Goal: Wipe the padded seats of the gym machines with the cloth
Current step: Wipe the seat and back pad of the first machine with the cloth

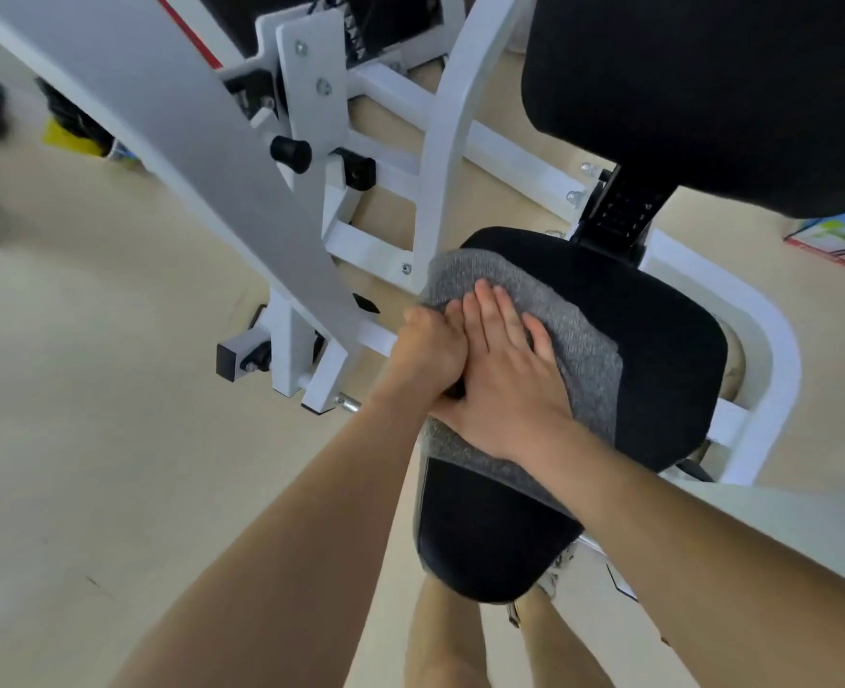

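While grey cloth (579,350) drapes left edge of black padded seat (659,350), right hand (505,374) flat on it, fingers spread; left hand (428,352) curled shut on cloth edge. Risk: cloth bunches under palm, skips far side; overhang slides off edge

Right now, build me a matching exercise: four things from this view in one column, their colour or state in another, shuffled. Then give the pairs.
Things:
1. cloth
2. seat pad
3. machine frame
4. right hand

States:
A. black, partly covered
B. pressed flat, fingers extended
C. white painted metal
D. grey, spread over the seat's left edge

Pairs: 1-D, 2-A, 3-C, 4-B
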